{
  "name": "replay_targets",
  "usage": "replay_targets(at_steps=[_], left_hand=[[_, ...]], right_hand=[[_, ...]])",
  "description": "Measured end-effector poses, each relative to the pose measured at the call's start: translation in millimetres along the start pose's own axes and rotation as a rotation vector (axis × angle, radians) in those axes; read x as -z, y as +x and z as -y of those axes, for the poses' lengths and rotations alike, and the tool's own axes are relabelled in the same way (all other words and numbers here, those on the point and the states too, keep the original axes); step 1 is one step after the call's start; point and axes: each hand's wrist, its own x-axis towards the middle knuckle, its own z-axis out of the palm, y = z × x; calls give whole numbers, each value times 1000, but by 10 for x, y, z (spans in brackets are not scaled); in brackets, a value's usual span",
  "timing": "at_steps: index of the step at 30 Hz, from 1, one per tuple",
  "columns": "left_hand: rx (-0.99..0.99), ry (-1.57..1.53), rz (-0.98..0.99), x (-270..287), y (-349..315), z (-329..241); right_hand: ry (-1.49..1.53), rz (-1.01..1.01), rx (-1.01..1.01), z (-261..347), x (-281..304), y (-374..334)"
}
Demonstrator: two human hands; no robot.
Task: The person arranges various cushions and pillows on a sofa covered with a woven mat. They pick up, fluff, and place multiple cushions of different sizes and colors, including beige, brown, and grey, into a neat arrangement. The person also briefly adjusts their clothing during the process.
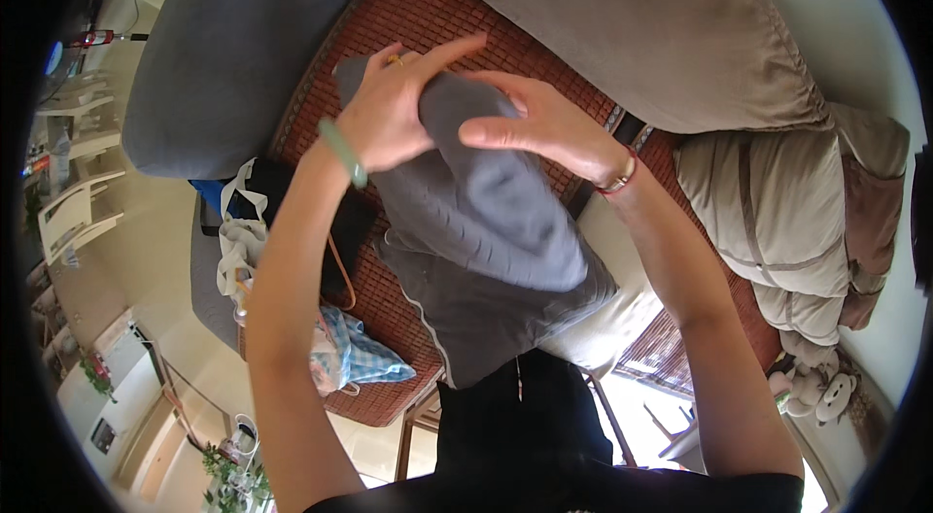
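A crumpled grey cloth (pixel 515 212) hangs bunched in front of me, slightly smeared by motion; whether it is a cover or a garment I cannot tell. My left hand (pixel 394 110), below a ring and above a green bangle, is closed on its upper part, with the index finger stretched out. Near the cloth's upper right side is my right hand (pixel 549 124), its thumb and fingers spread apart and the thumb lying in front of the cloth. Under the cloth, a darker grey cushion (pixel 466 343) with a pale edge rests on the seat.
A reddish woven mat (pixel 408 17) covers the seat. Around it are a large grey cushion (pixel 224 56), a brown cushion (pixel 632 27) and striped beige cushions (pixel 768 202). A blue checked cloth (pixel 364 353) and a white-strapped bag (pixel 243 231) lie left. Plush toys (pixel 816 387) sit right.
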Motion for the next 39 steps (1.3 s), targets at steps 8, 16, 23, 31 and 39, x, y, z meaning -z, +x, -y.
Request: replay_targets(at_steps=[8,16,23,31,39], left_hand=[[555,-262,-366,-24,-858,1704],[728,-491,-462,253,-1509,1855],[811,-179,-810,764,-1938,1647],[996,-225,-821,1105,-1583,1569],[601,-718,-919,1201,-422,2283]], right_hand=[[-710,-178,-313,-1370,621,-427],[171,-135,-679,-1520,551,410],[-2,-139,-423,-507,61,1203],[-434,-216,166,386,415,2510],[-265,-451,248,633,1258,3386]])
